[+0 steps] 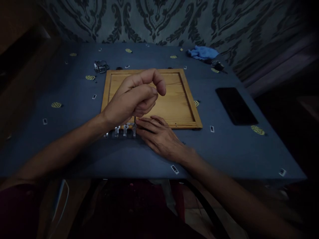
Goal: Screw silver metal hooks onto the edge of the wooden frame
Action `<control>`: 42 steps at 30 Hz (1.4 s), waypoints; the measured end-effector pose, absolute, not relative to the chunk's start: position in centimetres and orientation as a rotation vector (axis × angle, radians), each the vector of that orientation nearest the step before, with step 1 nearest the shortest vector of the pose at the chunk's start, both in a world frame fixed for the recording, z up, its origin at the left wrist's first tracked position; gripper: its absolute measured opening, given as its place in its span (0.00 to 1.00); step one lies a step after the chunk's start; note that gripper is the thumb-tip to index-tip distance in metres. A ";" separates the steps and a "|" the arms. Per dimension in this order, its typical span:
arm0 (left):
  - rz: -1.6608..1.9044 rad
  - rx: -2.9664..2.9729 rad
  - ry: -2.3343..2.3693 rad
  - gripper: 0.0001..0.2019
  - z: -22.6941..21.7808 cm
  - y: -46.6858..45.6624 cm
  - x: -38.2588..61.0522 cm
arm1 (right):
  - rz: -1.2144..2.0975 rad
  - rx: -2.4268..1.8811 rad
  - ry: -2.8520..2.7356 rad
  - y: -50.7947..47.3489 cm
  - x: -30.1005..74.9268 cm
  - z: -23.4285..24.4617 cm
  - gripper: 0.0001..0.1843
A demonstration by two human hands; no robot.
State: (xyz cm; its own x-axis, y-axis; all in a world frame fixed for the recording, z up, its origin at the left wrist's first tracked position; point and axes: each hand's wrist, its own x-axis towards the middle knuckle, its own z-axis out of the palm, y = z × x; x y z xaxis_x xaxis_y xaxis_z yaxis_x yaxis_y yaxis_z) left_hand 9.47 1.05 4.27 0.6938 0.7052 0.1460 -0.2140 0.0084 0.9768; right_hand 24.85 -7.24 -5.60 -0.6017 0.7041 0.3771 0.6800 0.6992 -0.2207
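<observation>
Nearest me, my right hand [160, 136] lies flat on the table [224, 152], fingers open and spread, the tips just beside the right end of a row of metal pieces [121, 130]. That row runs left to right along the near rim of the tray [174, 103]. Above it my left hand [134, 98] hangs with fingers curled shut, pinching what looks like a thin pin [135, 120]. The pin stands upright, long axis vertical, lower end aimed at the row's right end. I judge it stiff, light and slick, easy to drop, so best pinched high on the shaft between thumb and fingertip. Farther right lies a dark phone [236, 105]. At the far edge sit a blue cloth [201, 52] and some metal clutter [101, 66].
</observation>
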 end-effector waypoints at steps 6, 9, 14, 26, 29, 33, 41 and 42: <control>1.078 1.258 0.497 0.16 3.1 0.9 10.0 | 0.089 -1.064 -2.484 -7.3 25.0 -5.6 0.17; 1.147 1.282 0.475 0.23 2.6 0.6 10.2 | 0.108 -1.082 -2.485 -7.3 25.0 -5.5 0.17; 1.231 1.374 0.469 0.26 3.4 -0.5 10.2 | 0.132 -1.116 -2.477 -7.3 24.9 -5.4 0.17; 1.208 1.344 0.475 0.22 3.6 -0.6 10.1 | 0.128 -1.098 -2.470 -7.3 25.0 -5.5 0.17; 1.199 1.361 0.498 0.22 3.6 -0.6 10.1 | 0.120 -1.083 -2.459 -7.3 25.0 -5.7 0.17; 1.186 1.382 0.561 0.23 3.4 -0.5 10.1 | 0.130 -1.092 -2.470 -7.3 25.0 -5.6 0.17; 1.184 1.400 0.590 0.26 3.0 -0.3 10.2 | 0.148 -1.108 -2.473 -7.3 24.9 -5.4 0.18; 1.182 1.402 0.586 0.25 3.0 -0.3 10.2 | 0.147 -1.111 -2.471 -7.3 24.9 -5.4 0.17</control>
State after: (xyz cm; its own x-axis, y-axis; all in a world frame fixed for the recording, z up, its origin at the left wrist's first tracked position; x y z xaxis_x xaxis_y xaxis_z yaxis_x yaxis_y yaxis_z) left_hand 10.21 -0.34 2.99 0.3678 0.8743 0.3168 -0.2774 -0.2220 0.9348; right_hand 24.92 -7.32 -5.36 -0.5898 0.7345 0.3357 0.6893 0.6744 -0.2645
